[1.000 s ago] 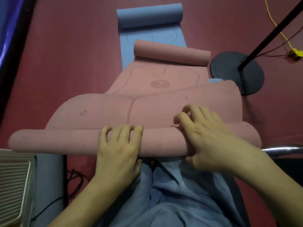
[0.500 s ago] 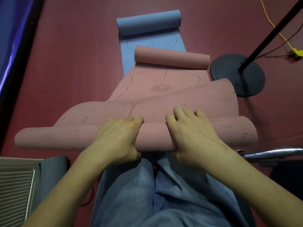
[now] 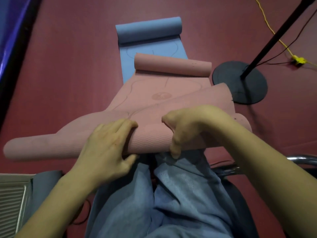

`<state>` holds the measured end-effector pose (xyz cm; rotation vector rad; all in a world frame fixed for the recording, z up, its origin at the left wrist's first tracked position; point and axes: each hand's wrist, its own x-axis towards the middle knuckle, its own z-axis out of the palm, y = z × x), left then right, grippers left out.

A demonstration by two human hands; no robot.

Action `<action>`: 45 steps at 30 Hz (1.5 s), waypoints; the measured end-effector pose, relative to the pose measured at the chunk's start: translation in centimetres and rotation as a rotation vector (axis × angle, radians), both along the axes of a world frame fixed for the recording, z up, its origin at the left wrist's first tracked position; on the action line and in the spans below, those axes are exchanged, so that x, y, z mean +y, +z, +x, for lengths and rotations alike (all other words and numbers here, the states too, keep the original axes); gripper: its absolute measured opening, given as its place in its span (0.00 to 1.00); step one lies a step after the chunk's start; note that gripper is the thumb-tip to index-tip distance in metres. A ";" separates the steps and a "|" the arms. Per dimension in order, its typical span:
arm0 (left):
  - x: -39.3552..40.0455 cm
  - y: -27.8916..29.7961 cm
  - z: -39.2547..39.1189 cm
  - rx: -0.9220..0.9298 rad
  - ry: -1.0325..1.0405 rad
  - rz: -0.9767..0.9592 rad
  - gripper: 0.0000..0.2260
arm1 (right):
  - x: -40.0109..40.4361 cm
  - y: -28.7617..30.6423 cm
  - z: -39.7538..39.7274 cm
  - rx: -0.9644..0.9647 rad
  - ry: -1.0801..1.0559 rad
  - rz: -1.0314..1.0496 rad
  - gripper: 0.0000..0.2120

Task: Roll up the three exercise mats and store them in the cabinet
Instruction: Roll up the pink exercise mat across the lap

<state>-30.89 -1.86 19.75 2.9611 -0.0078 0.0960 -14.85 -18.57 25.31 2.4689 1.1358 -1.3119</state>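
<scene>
A pink mat (image 3: 151,140) lies across my lap, its near end wound into a thick roll. My left hand (image 3: 109,145) grips the roll left of centre, fingers curled over its top and thumb under it. My right hand (image 3: 188,124) grips it right of centre in the same way. Beyond it a second pink mat (image 3: 171,66) lies partly unrolled on the floor, its far end curled into a roll. Under that one a blue mat (image 3: 149,30) stretches away, its far end also rolled.
The floor is dark red. A black round stand base (image 3: 240,83) with a slanting pole sits at the right, with a yellow cable (image 3: 298,60) behind it. A chrome chair frame (image 3: 301,159) shows at the right and a white slatted unit (image 3: 12,201) at the lower left.
Both hands rolled the near pink mat further away from me, thickening the roll. My right hand shifted from lying over the top to wrapping round the roll with the thumb below.
</scene>
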 end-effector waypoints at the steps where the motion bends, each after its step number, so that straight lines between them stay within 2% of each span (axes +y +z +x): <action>1: -0.2 0.1 0.0 0.015 0.001 0.029 0.30 | 0.2 0.2 0.3 0.022 0.003 -0.007 0.33; 6: -2.6 -1.1 0.1 0.076 0.056 0.230 0.34 | 0.8 0.2 0.9 0.066 -0.018 -0.008 0.33; 9: -2.8 -1.8 0.4 0.043 0.101 0.245 0.36 | 0.2 -0.2 0.5 0.021 -0.041 0.013 0.34; 12: -2.4 -2.2 1.0 0.016 0.097 0.246 0.37 | -0.4 -0.3 -0.1 -0.006 -0.115 0.069 0.39; 16: -1.5 -1.9 2.2 0.065 0.064 0.270 0.38 | -0.7 -0.3 -0.8 -0.261 0.019 0.123 0.41; 18: -0.9 -1.0 3.3 0.156 0.040 0.267 0.35 | -0.8 0.0 -1.3 -0.364 0.058 0.144 0.41; 21: 0.2 0.2 5.6 0.266 -0.026 0.233 0.29 | -0.8 0.4 -1.8 -0.376 0.081 0.108 0.41; 26: 1.8 2.7 9.1 0.570 -0.038 0.009 0.28 | 0.3 0.1 -1.4 -0.407 0.064 0.082 0.49; 28: 2.0 2.9 9.6 0.576 -0.034 -0.005 0.28 | 0.6 -0.8 -1.5 -0.484 0.035 0.138 0.48; 31: 2.0 1.7 9.1 0.515 -0.025 0.063 0.32 | 0.7 -2.1 -1.5 -0.572 0.027 0.208 0.40; 34: 2.0 0.6 8.5 0.471 0.011 0.042 0.33 | 0.9 -2.1 -0.6 -0.507 0.054 0.188 0.36; 38: 2.0 0.6 8.8 0.394 0.034 0.071 0.39 | 2.0 -1.1 2.0 -0.274 -0.003 0.074 0.30; 42: 2.2 1.2 8.7 0.356 0.084 -0.041 0.35 | 3.2 -0.9 3.9 -0.142 -0.024 -0.001 0.37; 45: 2.2 0.8 7.7 0.286 0.061 -0.025 0.30 | 3.7 -0.9 4.6 -0.088 -0.006 -0.005 0.39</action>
